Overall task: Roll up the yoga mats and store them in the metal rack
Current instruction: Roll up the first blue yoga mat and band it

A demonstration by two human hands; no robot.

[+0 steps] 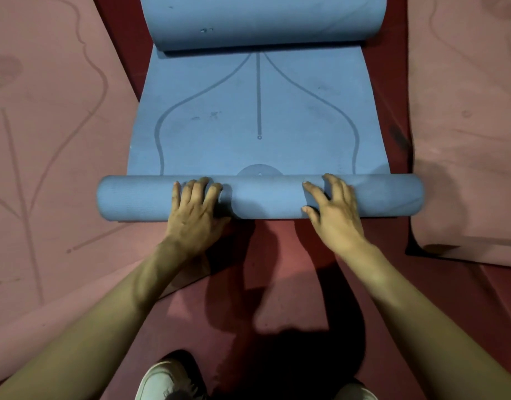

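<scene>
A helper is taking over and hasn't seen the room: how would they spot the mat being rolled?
On the dark red floor, look between the two pink mats lying flat at either side. The blue mat runs down the middle, its near end rolled into a tube under the left hand and right hand. Unlike its flat pink neighbours, it is blue and partly rolled.

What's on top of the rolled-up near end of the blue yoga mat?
Both bare hands: the left hand and right hand press on the blue foam roll. What lies under the roll is covered.
</scene>
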